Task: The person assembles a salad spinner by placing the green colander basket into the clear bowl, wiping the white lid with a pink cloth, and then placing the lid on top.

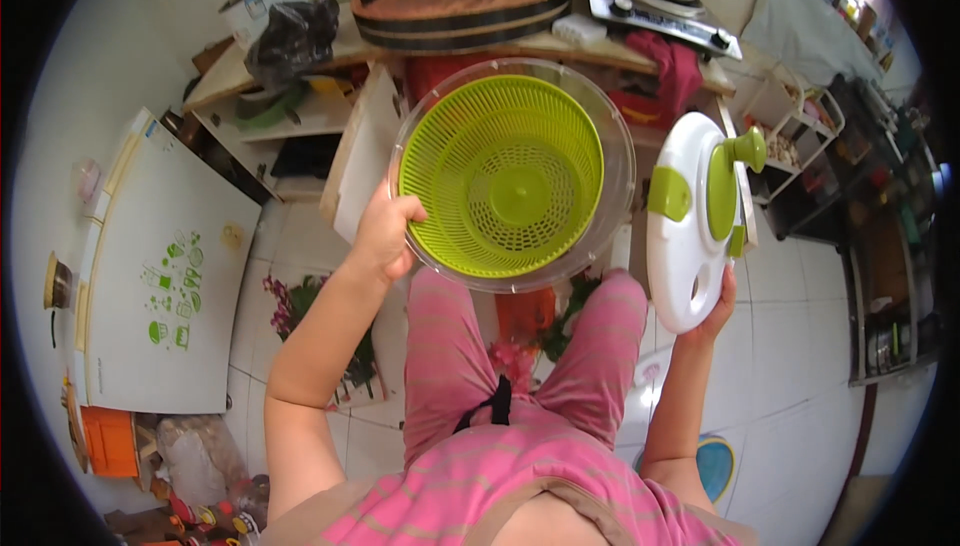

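One slotted green basket (520,186), clear bowl (617,171), white lid (688,241)

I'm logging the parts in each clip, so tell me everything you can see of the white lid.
The white lid is round and looks plastic. A green disc with a knob sits on its face, two green tabs flank the disc, and an opening shows toward the lower end. It is tipped nearly upright, off the green basket and to its right. The right hand holds it near its lower edge.
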`<state>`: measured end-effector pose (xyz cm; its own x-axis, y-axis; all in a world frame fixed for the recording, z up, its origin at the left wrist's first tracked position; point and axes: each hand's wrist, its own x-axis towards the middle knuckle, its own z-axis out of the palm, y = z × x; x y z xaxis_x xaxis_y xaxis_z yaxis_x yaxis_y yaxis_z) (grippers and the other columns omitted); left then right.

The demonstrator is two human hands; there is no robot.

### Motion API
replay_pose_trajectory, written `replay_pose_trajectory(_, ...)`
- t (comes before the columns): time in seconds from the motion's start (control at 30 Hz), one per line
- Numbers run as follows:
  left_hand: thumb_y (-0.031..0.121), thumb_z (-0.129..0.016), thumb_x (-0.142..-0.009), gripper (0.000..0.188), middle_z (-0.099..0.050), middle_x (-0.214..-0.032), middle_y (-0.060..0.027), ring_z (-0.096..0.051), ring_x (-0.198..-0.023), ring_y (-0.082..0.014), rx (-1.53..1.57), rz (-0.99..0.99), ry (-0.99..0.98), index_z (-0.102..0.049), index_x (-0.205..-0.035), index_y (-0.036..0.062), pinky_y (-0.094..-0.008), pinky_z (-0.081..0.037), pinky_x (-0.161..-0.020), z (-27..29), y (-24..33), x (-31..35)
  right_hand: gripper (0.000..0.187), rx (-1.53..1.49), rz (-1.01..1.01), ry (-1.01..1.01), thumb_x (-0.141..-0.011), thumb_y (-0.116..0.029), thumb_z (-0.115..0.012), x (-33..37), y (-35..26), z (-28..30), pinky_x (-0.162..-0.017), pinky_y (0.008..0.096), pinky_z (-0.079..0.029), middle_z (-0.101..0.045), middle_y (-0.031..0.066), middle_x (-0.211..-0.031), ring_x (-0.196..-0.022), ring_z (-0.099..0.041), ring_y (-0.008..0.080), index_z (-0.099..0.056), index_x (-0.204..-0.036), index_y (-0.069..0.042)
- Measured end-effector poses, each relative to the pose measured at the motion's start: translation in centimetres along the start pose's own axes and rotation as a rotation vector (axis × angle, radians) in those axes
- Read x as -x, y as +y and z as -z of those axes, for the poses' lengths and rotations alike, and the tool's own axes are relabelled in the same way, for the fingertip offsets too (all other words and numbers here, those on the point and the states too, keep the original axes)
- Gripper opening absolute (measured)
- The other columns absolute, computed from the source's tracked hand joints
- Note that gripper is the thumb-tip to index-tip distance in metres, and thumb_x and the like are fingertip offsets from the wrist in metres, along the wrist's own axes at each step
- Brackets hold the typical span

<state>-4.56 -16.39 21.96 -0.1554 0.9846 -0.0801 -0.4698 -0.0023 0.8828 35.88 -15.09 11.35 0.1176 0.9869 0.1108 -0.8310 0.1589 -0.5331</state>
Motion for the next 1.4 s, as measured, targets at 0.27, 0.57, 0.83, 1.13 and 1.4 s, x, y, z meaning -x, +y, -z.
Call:
replay_pose_trajectory(0.27,-0.016,-0.036,-0.066,0.088,-0.037,-0.149,-0.0118,-0.036,-0.138,-0.0223,-0.046,0.077,-0.046,-0.024,-0.152,0.0011,-0.0278,-0.030,-0.110,2.2,-10.5,6.3,0.048,0.231,0.000,0.159,-0.098,-0.031,-0.048,6.1,1.3,1.7,-0.105,0.0452,-0.043,-0.055,0.0151,-0.134,-0.122,-0.054,0.0310,-0.047,-0.136,-0.002)
replay_pose_trajectory(0.57,0.009,-0.049,-0.099,0.057,-0.031,-0.154,-0.0138,-0.029,-0.142,-0.0227,-0.171,0.080,-0.074,-0.025,-0.151,0.0025,-0.0319,-0.024,-0.115,3.4,-17.4,9.7,0.056,0.378,-0.123,0.060,-0.101,-0.039,-0.046,8.9,4.2,2.6,-0.105,0.0422,-0.043,-0.051,0.0169,-0.138,-0.125,-0.052,0.0290,-0.039,-0.140,0.001)
replay_pose_trajectory(0.83,0.056,-0.016,-0.102,0.072,-0.038,-0.150,-0.0107,-0.035,-0.139,-0.0219,0.074,0.095,-0.037,-0.034,-0.147,0.0028,-0.0370,-0.027,-0.115,3.2,-17.8,9.3,0.052,0.573,-0.139,0.010,-0.097,-0.024,-0.054,10.5,6.1,-1.1,-0.098,0.0369,-0.049,-0.056,0.0153,-0.129,-0.116,-0.058,0.0243,-0.038,-0.140,-0.001)
replay_pose_trajectory(1.13,0.058,-0.021,-0.101,0.072,-0.039,-0.150,-0.0091,-0.037,-0.138,-0.0220,0.286,0.192,0.009,-0.031,-0.149,0.0052,-0.0366,-0.030,-0.114,1.8,-15.4,9.6,0.060,1.020,-0.100,0.079,-0.092,-0.018,-0.063,11.3,5.7,-1.2,-0.099,0.0333,-0.045,-0.053,0.0159,-0.133,-0.117,-0.056,0.0210,-0.038,-0.143,0.001)
replay_pose_trajectory(1.4,0.057,-0.023,-0.101,0.072,-0.027,-0.156,-0.0109,-0.025,-0.144,-0.0261,0.518,0.229,-0.083,-0.019,-0.154,0.0083,-0.0401,-0.019,-0.118,2.4,-15.6,9.1,0.045,1.804,0.060,0.005,-0.094,-0.019,-0.058,10.5,6.5,0.6,-0.092,0.0290,-0.042,-0.045,0.0136,-0.122,-0.108,-0.050,0.0212,-0.051,-0.136,-0.003)
